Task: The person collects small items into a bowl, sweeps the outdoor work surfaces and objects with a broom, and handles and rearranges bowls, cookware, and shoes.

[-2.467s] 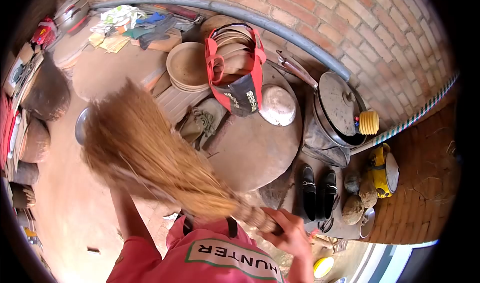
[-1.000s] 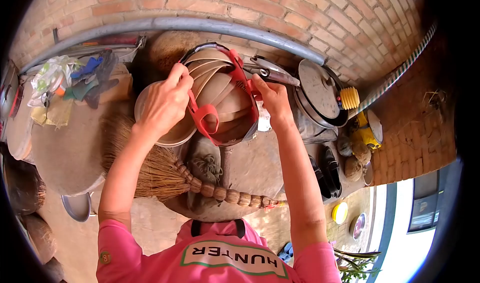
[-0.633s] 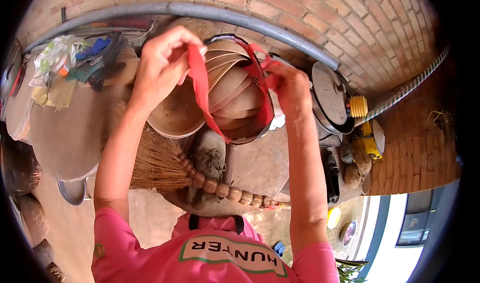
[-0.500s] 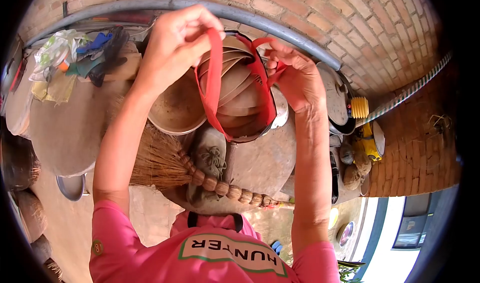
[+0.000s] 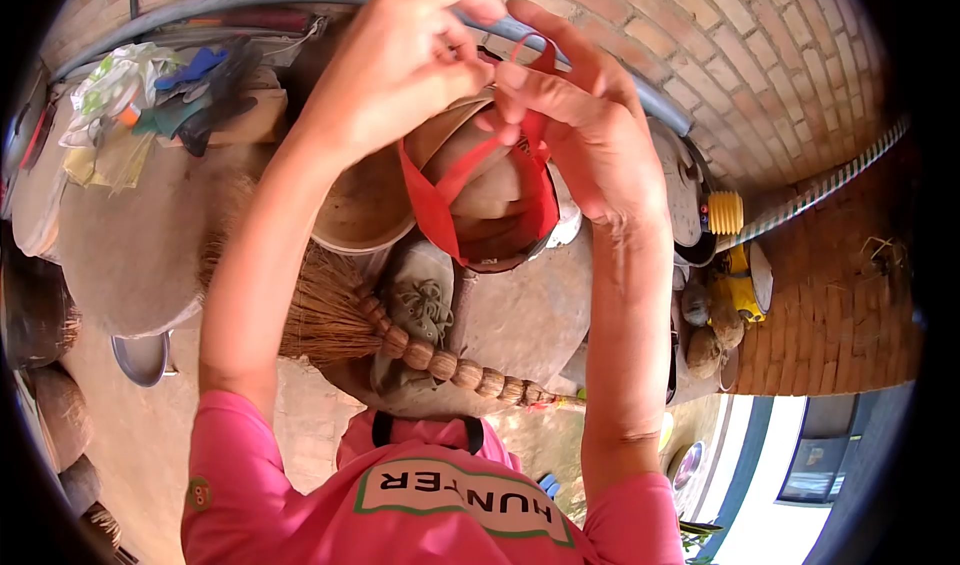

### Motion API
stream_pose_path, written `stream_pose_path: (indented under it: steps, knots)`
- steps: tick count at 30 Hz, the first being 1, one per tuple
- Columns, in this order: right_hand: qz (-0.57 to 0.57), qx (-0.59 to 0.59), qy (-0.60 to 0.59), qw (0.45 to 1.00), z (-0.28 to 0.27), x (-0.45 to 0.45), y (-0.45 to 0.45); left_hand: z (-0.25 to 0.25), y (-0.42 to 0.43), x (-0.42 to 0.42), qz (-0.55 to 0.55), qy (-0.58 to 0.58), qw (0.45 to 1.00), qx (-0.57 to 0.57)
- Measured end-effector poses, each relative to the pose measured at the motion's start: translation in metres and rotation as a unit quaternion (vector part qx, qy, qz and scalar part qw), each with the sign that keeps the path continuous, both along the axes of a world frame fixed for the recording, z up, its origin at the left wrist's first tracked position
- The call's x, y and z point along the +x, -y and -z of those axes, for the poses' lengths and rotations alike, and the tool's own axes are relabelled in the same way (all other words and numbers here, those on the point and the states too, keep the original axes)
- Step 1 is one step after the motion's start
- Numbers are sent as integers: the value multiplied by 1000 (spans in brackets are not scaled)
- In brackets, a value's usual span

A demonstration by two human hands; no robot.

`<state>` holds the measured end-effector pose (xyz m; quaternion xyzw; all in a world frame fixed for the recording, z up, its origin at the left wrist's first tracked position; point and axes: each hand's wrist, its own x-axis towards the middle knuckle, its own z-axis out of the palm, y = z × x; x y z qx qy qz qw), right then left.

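Note:
Both hands are raised over a red-and-dark bag (image 5: 432, 213) that holds several stacked bowls (image 5: 492, 180). My left hand (image 5: 410, 60) is curled, its fingertips pinched at the top of a red strap. Beside it, nearly touching, my right hand (image 5: 590, 115) has thumb and forefinger apart, while its lower fingers close round the other red strap. The hands cover the bag's upper part. Left of the bag sits a wide bowl (image 5: 365, 210). Below lies a straw broom (image 5: 440, 363) with a bound handle, next to a laced shoe (image 5: 420, 300).
Plastic bags and gloves (image 5: 180, 95) lie at the upper left. A grey pipe (image 5: 240, 0) runs along the brick wall (image 5: 720, 55). Lidded pan (image 5: 690, 180), yellow bag (image 5: 738, 283) and striped pole (image 5: 825, 197) are at the right. A grey pan (image 5: 142, 360) lies lower left.
The broom, earlier in my right hand, now lies across the ground. Both hands have since taken the bag's red straps, lifted them and come together above the bag.

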<state>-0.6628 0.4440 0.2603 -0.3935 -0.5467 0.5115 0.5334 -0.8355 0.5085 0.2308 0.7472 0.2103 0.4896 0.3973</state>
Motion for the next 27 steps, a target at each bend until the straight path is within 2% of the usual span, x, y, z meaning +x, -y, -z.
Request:
stream_pose_path:
  steps: [3, 7, 11, 12, 15, 18, 21, 22, 24, 27]
  knots:
    - [22, 4, -32, 999, 4, 7, 0, 32, 42, -19, -107, 127, 982, -94]
    - [78, 61, -37, 994, 6, 0, 2, 125, 117, -20, -96, 177, 926, -320]
    - [128, 75, -67, 987, 6, -4, 2, 176, 159, 5, -71, 154, 879, -446]
    - [132, 79, -75, 985, 5, -5, 2, 193, 161, 15, -58, 208, 873, -438]
    - [130, 99, -72, 984, 7, 0, 2, 202, 147, 33, -95, 200, 864, -453]
    - [160, 104, -83, 978, 6, -6, 10, 213, 125, 38, -5, 249, 838, -485]
    - [136, 119, -94, 979, 8, -7, 18, 225, 107, 53, 37, 238, 802, -546]
    - [181, 126, -71, 973, 7, -11, 20, 226, 104, 54, 40, 250, 790, -558]
    - [201, 142, -76, 966, 6, -21, 23, 228, 101, 56, 48, 270, 764, -584]
    - [205, 151, -70, 964, 8, -29, 32, 226, 95, 57, 108, 347, 740, -565]
